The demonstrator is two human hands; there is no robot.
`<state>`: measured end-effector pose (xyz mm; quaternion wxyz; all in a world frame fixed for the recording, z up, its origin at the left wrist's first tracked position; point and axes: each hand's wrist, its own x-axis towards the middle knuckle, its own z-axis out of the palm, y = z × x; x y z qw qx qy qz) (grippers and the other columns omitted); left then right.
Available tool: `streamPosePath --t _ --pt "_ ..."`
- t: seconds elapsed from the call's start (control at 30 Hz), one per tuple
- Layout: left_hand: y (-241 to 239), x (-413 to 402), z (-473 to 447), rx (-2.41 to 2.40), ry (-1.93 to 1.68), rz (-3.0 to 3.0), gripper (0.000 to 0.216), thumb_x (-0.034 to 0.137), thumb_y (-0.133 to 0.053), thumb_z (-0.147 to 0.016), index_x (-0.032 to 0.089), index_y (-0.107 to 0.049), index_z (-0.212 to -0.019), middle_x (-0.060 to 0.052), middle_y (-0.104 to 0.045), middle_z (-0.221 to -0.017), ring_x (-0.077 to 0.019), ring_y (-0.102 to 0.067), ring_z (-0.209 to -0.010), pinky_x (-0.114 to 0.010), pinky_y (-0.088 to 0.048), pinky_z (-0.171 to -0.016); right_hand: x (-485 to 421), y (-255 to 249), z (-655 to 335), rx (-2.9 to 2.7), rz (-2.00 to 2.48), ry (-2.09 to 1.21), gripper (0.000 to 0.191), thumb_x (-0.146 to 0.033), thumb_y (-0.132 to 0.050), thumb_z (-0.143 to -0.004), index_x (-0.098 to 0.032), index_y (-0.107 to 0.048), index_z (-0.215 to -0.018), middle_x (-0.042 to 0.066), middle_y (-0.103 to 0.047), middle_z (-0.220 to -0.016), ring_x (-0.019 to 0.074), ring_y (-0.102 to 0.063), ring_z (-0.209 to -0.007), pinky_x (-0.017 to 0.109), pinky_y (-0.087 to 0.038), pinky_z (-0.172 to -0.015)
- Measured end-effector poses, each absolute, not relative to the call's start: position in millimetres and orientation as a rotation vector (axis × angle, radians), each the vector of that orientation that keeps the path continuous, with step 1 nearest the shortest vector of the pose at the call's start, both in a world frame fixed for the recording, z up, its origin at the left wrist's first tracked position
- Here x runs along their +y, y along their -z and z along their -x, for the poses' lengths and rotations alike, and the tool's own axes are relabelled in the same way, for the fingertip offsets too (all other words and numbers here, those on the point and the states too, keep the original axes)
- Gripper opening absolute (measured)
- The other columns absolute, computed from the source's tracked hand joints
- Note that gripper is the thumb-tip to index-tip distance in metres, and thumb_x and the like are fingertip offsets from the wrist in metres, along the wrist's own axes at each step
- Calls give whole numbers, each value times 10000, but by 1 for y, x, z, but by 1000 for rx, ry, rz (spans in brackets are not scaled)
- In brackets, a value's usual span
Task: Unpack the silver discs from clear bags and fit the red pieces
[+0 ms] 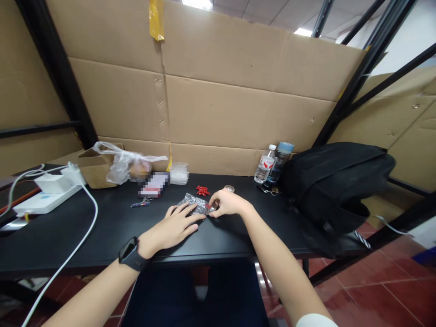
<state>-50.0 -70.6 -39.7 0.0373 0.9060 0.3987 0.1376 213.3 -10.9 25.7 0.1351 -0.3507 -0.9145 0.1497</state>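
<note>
A crinkled clear plastic bag [197, 203] lies on the black table in front of me. My left hand [175, 227] rests flat with fingers spread, its fingertips pressing on the bag's near side. At the bag's right end, my right hand [225, 203] is closed in a pinch on the clear plastic. A bit of red shows beside those fingertips; whether it is inside the bag I cannot tell. Just beyond the bag sits a small pile of red pieces [203, 190], too small to name. Behind my right hand is a round roll of tape [229, 188], partly hidden.
At the back left are a cardboard box [97, 170], a knotted plastic bag [126, 163] and a stack of clear bags [179, 173]. A white power strip [49, 200] trails a cable. Two bottles [265, 164] and a black backpack [334, 186] stand right. Cardboard walls the back.
</note>
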Motion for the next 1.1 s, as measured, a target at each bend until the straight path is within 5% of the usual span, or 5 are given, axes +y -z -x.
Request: streamPosePath --t 0.27,0.5,0.63,0.77,1.1 --pt "36 -73 49 1189 -364 -2781 413 478 -348 -1043 512 -483 -1432 17 -318 -1638 -342 -221 -1517 -618 -232 -1151 -3 -17 -206 -2605 903 -541 347 -388 -860 -708 -149 -792 -950 43 -691 -816 150 -647 -716 226 -485 -669" --pt "33 -74 48 1149 -406 -2806 413 440 -378 -1042 514 -479 -1436 16 -330 -1633 -326 -255 -1509 -602 -237 -1167 -2 -18 -214 -2634 857 -803 205 -206 -771 -808 -160 -777 -1008 57 -733 -988 145 -704 -793 223 -522 -749" --pt "31 -76 47 1105 -405 -2819 424 407 -388 -1043 501 -471 -1449 8 -306 -1643 -333 -255 -1512 -608 -247 -1170 -2 -16 -206 -2618 833 -570 146 -236 -818 -777 -166 -764 -894 32 -690 -887 120 -619 -691 229 -477 -685" --pt "31 -84 49 1103 -446 -2836 428 380 -407 -1039 483 -483 -1448 13 -249 -1662 -340 -235 -1521 -582 -285 -1167 -8 -11 -194 -2526 793 -413 289 -317 -877 -712 -176 -683 -873 24 -642 -922 152 -597 -818 237 -453 -729" --pt "23 -103 58 1096 -502 -2828 405 296 -442 -1017 437 -598 -1363 38 -258 -1658 -317 -180 -1531 -546 -279 -1189 -19 12 -162 -2511 1107 265 273 -416 -689 -881 -190 -610 -1010 100 -648 -1038 207 -612 -848 279 -409 -703"
